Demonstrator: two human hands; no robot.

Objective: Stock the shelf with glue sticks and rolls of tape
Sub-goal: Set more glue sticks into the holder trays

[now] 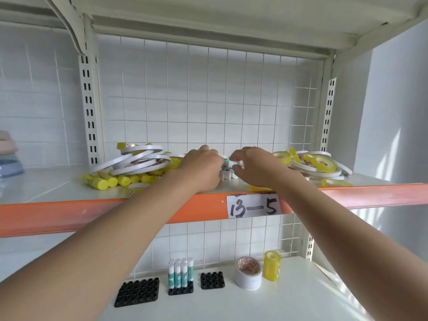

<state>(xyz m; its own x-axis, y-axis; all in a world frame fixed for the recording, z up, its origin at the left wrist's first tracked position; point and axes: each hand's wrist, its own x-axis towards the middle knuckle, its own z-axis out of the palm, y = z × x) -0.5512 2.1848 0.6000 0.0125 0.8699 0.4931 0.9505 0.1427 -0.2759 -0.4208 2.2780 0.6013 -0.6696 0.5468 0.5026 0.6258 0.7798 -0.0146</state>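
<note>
1. Both hands are up on the upper shelf (69, 193), reaching into the loose pile at its middle.
2. Left hand (201, 169): grip curled over white-and-teal glue sticks (225, 165); it looks to be holding at least one, but the fingers hide how many.
3. Right hand (254, 166): grip half-wide, fingers bent and hovering, thumb and forefinger just beside the same sticks. No clear hold.
4. Key relation: the glue sticks lie between the two hands, touching the left and just left of the right fingertips. Left is nearer. Their long axis is hidden, so I cannot tell it.
5. Flat white tape rolls (136, 162) are piled to the left with yellow glue sticks (104, 181); yellow tape rolls (322, 162) lie to the right.
6. Judgement: the destination is the lower shelf (301, 304), where upright glue sticks (180, 273) fill one black holder and the large holder (137, 291) and small holder (212, 280) stand empty.
</note>
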